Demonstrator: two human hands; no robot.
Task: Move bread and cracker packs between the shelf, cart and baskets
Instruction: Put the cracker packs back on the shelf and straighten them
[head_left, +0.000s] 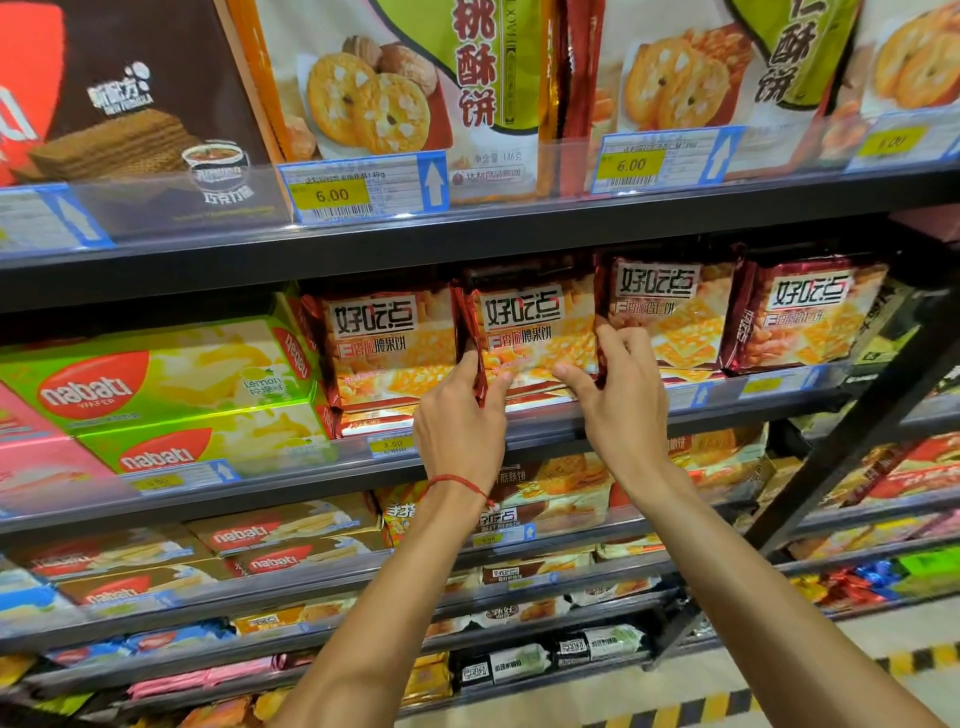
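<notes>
- Head view: red-and-orange foil cracker pack (535, 332) stood upright on the dark metal shelf (311, 477).
- Its left edge was pinched by the left hand (460, 426).
- Its right edge sat inside the curled fingers of the right hand (621, 410).

My feed is bright and even, lit from above: the band under each shelf (467, 244) board falls dark. Pale glare lies on the clear price strips (363, 189) and on the glossy cracker pack (535, 338). The wide lens bows the shelf edges toward the corners, and the lowest rows look soft.
</notes>
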